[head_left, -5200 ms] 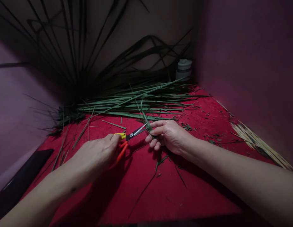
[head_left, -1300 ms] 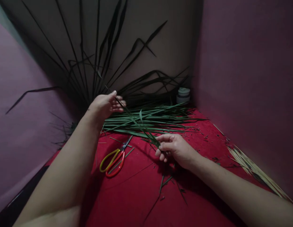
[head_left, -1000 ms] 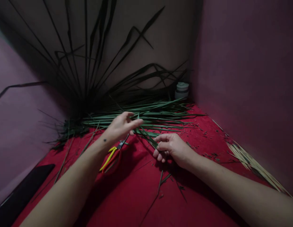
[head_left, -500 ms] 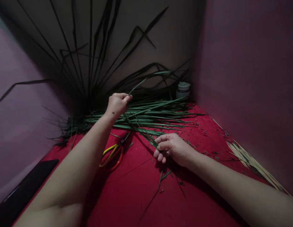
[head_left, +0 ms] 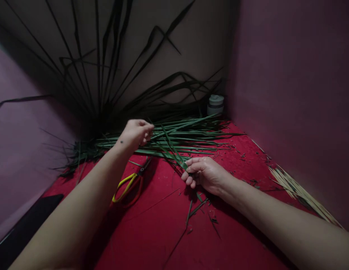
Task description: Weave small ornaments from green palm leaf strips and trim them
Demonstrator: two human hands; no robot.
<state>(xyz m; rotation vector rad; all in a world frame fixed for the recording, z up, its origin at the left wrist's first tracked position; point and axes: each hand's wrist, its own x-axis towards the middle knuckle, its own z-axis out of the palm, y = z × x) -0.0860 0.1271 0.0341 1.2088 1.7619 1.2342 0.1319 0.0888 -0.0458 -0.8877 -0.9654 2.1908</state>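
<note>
My right hand (head_left: 206, 175) pinches a long green palm leaf strip (head_left: 180, 159) between thumb and fingers, low over the red floor. The strip's free part reaches up and left, in front of a pile of green leaf strips (head_left: 188, 135). My left hand (head_left: 137, 132) is closed in a pinch above the pile's near edge, fingertips toward the right. Whatever it holds is too thin or hidden to make out. Below my left hand, scissors (head_left: 128, 187) with one yellow and one red handle lie on the floor, beside my left forearm.
A palm frond with dark leaves (head_left: 98, 75) leans at the back wall. In the far corner stands a white lidded container (head_left: 215, 105). Pale thin sticks (head_left: 304, 195) lie along the right wall, a dark flat object (head_left: 30, 217) at the left. Leaf scraps (head_left: 197, 210) litter the red floor (head_left: 152, 240).
My left hand has moved slightly left and down. The strip that arched up right from it no longer shows there. My right hand keeps its pinch in nearly the same place. The view has shifted slightly.
</note>
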